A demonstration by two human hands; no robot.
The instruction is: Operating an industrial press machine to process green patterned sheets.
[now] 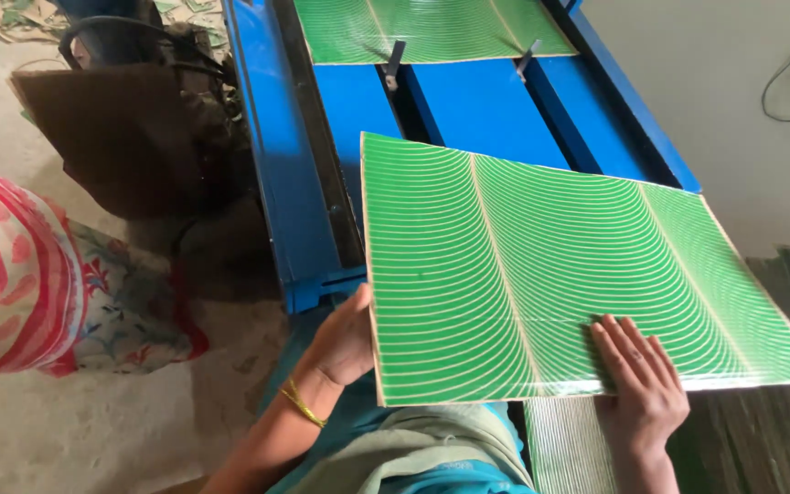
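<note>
A large green sheet (550, 265) printed with pale curved leaf-like lines is held flat in front of me. My left hand (345, 338) grips its left edge, thumb side hidden behind the sheet. My right hand (640, 384) lies flat on the sheet's near edge, fingers spread on top, holding it from the front. A gold bangle circles my left wrist. Under the sheet's near edge another striped green sheet (564, 444) shows.
A blue metal machine bed (477, 101) runs ahead, with a second green sheet (432, 27) lying on it farther back. A person in red patterned cloth (20, 284) sits at the left. A dark stack of sheets (779, 366) stands at right; a brown board (112, 128) leans at left.
</note>
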